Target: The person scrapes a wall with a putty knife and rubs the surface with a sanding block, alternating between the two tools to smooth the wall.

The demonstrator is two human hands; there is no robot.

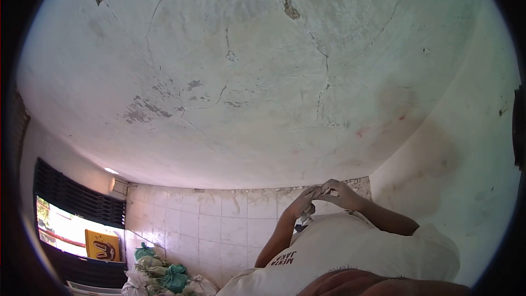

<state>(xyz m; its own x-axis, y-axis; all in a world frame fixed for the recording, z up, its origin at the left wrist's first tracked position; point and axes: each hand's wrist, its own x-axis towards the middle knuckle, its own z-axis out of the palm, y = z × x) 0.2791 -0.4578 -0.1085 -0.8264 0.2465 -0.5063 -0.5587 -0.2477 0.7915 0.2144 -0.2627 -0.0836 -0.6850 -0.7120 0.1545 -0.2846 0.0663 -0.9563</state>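
Observation:
My left hand [304, 203] and my right hand [338, 194] meet in front of the light shirt [350, 241], near the lower middle of the head view. Crumpled greyish material [307, 216], which looks like cloth or a thin glove, hangs at my left hand. The fingers of both hands are bent and closed around its upper part, where they come together. Both forearms are bare and angle inward from the sides of the shirt. The exact shape of the material is too small to make out.
Tied white and green bags [175, 278] are piled at the lower left, beside a white tiled surface [208, 225]. A yellow sign [103, 245] shows in a barred opening at the left. A large cracked, pale plaster surface [246, 77] fills the upper view.

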